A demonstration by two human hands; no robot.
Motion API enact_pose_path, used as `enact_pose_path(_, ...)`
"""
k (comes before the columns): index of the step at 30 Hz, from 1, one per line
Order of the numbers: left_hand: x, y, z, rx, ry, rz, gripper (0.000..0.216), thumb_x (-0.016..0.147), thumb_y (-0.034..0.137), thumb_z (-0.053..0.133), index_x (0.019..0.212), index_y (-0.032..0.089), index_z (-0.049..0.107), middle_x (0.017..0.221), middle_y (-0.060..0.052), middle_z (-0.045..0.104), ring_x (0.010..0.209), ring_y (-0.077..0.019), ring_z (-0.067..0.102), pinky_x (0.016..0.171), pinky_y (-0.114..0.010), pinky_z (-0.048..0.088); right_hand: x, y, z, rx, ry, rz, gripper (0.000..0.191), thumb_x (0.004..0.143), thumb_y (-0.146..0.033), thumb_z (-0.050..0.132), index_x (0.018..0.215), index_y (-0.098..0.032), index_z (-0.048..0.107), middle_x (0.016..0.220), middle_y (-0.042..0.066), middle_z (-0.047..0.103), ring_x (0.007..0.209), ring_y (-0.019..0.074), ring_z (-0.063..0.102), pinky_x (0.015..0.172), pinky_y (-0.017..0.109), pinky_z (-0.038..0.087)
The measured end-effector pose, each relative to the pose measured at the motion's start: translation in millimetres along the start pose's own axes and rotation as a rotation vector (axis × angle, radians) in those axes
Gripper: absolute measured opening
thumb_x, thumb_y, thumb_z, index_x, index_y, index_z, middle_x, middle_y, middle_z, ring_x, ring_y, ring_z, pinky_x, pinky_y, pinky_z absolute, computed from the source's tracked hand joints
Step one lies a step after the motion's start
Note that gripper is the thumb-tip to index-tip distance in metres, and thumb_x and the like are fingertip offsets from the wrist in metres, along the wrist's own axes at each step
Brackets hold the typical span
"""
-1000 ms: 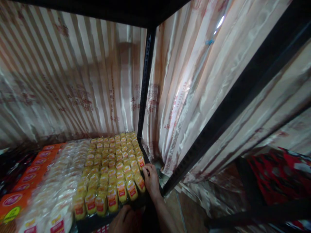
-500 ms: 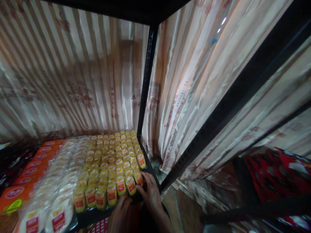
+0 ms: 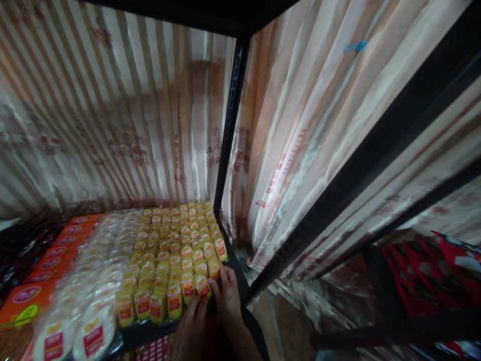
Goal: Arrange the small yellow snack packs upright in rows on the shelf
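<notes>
Rows of small yellow packaged cakes (image 3: pixel 175 298) with red and white labels stand at the front of a dark shelf. My right hand (image 3: pixel 228 296) is at the front right corner of the rows, thumb and fingers closed around a yellow cake at the end (image 3: pixel 214 269). My left hand (image 3: pixel 191 321) is just left of it, fingers curled against the lower edge of a tilted front cake (image 3: pixel 203 286). The dim light and the hand itself hide part of the left fingers' contact.
Round white packaged cakes (image 3: pixel 93 337) and orange boxes (image 3: pixel 37 296) fill the shelf to the left. A dark metal post (image 3: pixel 230 120) rises at the back corner, with a patterned curtain (image 3: pixel 150 110) behind. Red packages (image 3: pixel 417 276) lie on a lower rack at right.
My left hand has moved slightly up and right, against the front cake, which now leans more. My right hand stays at the corner cake, a little higher. The view has shifted slightly.
</notes>
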State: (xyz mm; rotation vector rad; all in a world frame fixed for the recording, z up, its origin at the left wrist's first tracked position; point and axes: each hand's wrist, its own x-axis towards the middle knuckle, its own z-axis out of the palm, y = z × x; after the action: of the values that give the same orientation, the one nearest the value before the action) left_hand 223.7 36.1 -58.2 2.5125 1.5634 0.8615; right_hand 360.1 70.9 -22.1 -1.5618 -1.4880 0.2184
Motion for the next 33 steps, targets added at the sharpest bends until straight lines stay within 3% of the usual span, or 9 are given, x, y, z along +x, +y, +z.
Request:
enact_pose_path(6, 2.5, -2.3, -3.8, 0.188, 0.030, 0.073, 0.054, 0.070, -0.002, 0.034, 0.118, 0.017, 0.052, 0.112, -0.009, 0.061, 0.097, -0.0157, 0.062, 0.076, -0.022, 0.053, -0.5, 6.1, 5.2, -0.065, 0.012, -0.038, 0.044, 0.086, -0.035, 0.045, 0.128, -0.025, 0.044, 0.097, 0.008, 0.051, 0.092, 0.0222, 0.051, 0.081, 0.039, 0.047)
enact_pose_path(10, 7.7, 0.2, -8.9, 0.187, 0.087, 0.056, 0.048, 0.075, 0.002, 0.034, 0.118, 0.014, 0.050, 0.111, -0.012, 0.060, 0.100, -0.0177, 0.060, 0.079, -0.025, 0.053, 0.9, 1.8, 2.9, -0.059, -0.020, 0.009, 0.045, 0.086, -0.036, 0.044, 0.129, -0.025, 0.043, 0.098, 0.009, 0.050, 0.092, 0.0222, 0.051, 0.083, 0.039, 0.046)
enact_pose_path(18, 8.6, 4.7, -27.3, 0.109, 0.014, 0.103, 0.039, 0.083, 0.009, 0.034, 0.117, 0.017, 0.050, 0.108, -0.011, 0.061, 0.097, -0.0163, 0.062, 0.079, -0.024, 0.053, -1.8, -5.7, -4.6, 0.041, 0.013, 0.086, 0.048, 0.083, -0.042, 0.048, 0.126, -0.022, 0.047, 0.107, 0.011, 0.048, 0.100, 0.0247, 0.050, 0.083, 0.040, 0.047)
enact_pose_path(24, 11.5, 5.5, -20.9, 0.109, 0.111, 0.144, 0.040, 0.085, 0.010, 0.031, 0.121, 0.014, 0.047, 0.111, -0.012, 0.059, 0.105, -0.0178, 0.057, 0.084, -0.028, 0.052, -7.7, -8.6, -4.9, 0.103, -0.020, 0.126, 0.043, 0.084, -0.037, 0.045, 0.125, -0.023, 0.049, 0.108, 0.011, 0.046, 0.097, 0.0221, 0.051, 0.076, 0.034, 0.052)
enact_pose_path(28, 18.6, 9.0, -25.4, 0.088, 0.187, 0.159, 0.036, 0.085, 0.010, 0.032, 0.116, 0.013, 0.050, 0.104, -0.012, 0.060, 0.100, -0.0188, 0.058, 0.081, -0.030, 0.053, -7.8, -10.4, -4.1, 0.121, -0.023, 0.121, 0.044, 0.084, -0.037, 0.044, 0.124, -0.018, 0.048, 0.108, 0.013, 0.045, 0.097, 0.0217, 0.051, 0.075, 0.034, 0.052)
enact_pose_path(30, 18.0, 12.6, -35.5, 0.073, 0.157, 0.142, 0.035, 0.084, 0.009, 0.034, 0.114, 0.013, 0.051, 0.105, -0.012, 0.059, 0.100, -0.0190, 0.058, 0.081, -0.030, 0.052, -6.6, -14.0, -6.9, 0.117, -0.015, 0.131, 0.047, 0.083, -0.038, 0.045, 0.125, -0.015, 0.047, 0.111, 0.014, 0.044, 0.097, 0.0221, 0.051, 0.074, 0.033, 0.052)
enact_pose_path(33, 7.1, 18.6, -55.1, -0.007, 0.018, 0.113, 0.032, 0.082, 0.010, 0.038, 0.109, 0.014, 0.053, 0.103, -0.011, 0.059, 0.096, -0.0180, 0.058, 0.080, -0.029, 0.052, -10.0, -24.8, -15.8, 0.100, 0.032, 0.144, 0.047, 0.083, -0.040, 0.046, 0.122, -0.014, 0.046, 0.114, 0.016, 0.044, 0.098, 0.0223, 0.051, 0.071, 0.032, 0.052)
